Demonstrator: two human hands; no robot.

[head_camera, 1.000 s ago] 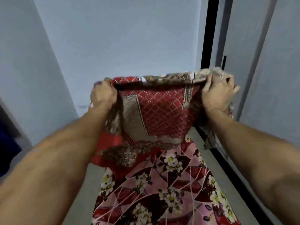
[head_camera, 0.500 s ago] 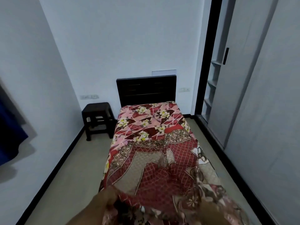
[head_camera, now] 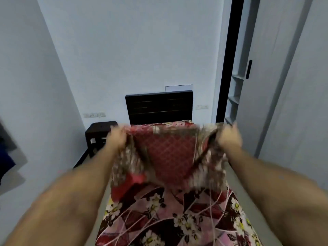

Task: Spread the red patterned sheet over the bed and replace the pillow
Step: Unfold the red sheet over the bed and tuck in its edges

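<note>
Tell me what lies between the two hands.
The sheet: its raised edge stretches from the left hand across to the right hand, and both hands grip it. The head view shows this, though motion blurs it.

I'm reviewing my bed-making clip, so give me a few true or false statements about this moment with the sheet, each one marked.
1. The left-hand grip and the right-hand grip both hold the red patterned sheet. True.
2. The sheet lies flat, fully spread. False: its near end is held up in the air.
3. A dark stool stands left of the headboard. True.
4. A pillow leans against the headboard. False: no pillow is in view.
</note>
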